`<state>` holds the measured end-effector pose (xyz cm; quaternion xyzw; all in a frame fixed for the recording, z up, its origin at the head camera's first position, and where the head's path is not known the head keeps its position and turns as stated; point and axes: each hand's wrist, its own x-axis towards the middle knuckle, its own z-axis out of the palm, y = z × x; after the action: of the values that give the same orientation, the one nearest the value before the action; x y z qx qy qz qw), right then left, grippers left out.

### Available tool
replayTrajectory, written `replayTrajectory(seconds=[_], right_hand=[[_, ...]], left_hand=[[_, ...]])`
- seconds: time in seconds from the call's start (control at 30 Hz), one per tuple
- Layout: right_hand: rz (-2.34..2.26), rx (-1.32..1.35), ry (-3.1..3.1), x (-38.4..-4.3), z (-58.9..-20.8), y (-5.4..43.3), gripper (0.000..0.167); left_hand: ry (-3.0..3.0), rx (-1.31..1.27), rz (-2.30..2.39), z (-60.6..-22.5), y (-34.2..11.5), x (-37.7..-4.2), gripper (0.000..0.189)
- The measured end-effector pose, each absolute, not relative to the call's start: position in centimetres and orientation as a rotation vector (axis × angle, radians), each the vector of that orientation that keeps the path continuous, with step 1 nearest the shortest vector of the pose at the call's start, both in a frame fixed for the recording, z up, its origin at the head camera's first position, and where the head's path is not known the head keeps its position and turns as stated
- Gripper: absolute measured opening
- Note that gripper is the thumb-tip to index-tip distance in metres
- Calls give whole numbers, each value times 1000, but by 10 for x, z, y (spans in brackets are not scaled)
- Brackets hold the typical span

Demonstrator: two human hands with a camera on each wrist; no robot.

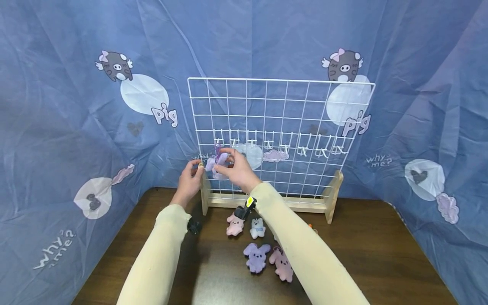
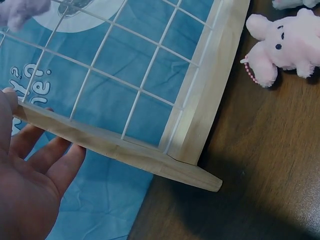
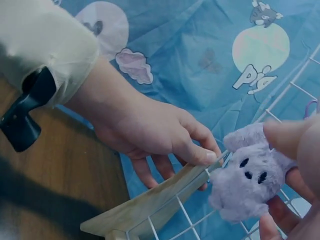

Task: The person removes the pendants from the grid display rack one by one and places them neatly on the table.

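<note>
A lilac bunny plush keychain (image 3: 245, 180) hangs by its purple strap (image 1: 217, 147) at the leftmost hook of the white wire grid (image 1: 282, 79). My right hand (image 1: 241, 171) holds this plush between thumb and fingers, its face turned outward. To the left, my left hand (image 1: 189, 180) grips the upper end of the wooden side post (image 2: 120, 150) of the grid's stand. Its thumb lies on the near side, and the other fingers reach behind the post.
More white hooks (image 1: 268, 145) run in a row to the right. On the brown table (image 1: 381, 250) lie a pink plush (image 1: 234, 225), a white bear plush (image 1: 257, 229), another lilac bunny (image 1: 256, 257) and a pink bunny (image 1: 283, 267). My right sleeve partly hides something orange (image 1: 310, 225).
</note>
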<state>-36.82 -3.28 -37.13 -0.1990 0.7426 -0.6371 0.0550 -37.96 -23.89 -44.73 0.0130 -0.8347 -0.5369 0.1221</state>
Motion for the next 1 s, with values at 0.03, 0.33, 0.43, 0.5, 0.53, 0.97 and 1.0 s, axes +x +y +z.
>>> replayTrajectory(seconds=[0.03,0.33,0.43,0.5,0.53,0.97,1.0], right_hand=[[-1923,-607,2277,-368,-370,-33,54],[-1900,-643,2351,-364,-370,-33,41],[-1902,-668,2350,-363,-372,-31,40],[-1912,-683,2337,-363,-372,-30,39],[-1919,-687,2327,-362,-372,-30,39],[-2020,-784,2125,-351,-368,-21,33],[-2019,-800,2108,-349,-368,-20,32]], left_hand=[[-2439,39,-1565,-447,-239,-380,41],[-2444,38,-1577,-447,-238,-380,40],[-2445,40,-1591,-447,-239,-380,40],[-2443,39,-1590,-447,-239,-381,40],[-2441,34,-1580,-448,-240,-381,40],[-2425,30,-1585,-449,-239,-381,38],[-2427,31,-1588,-449,-239,-381,39]])
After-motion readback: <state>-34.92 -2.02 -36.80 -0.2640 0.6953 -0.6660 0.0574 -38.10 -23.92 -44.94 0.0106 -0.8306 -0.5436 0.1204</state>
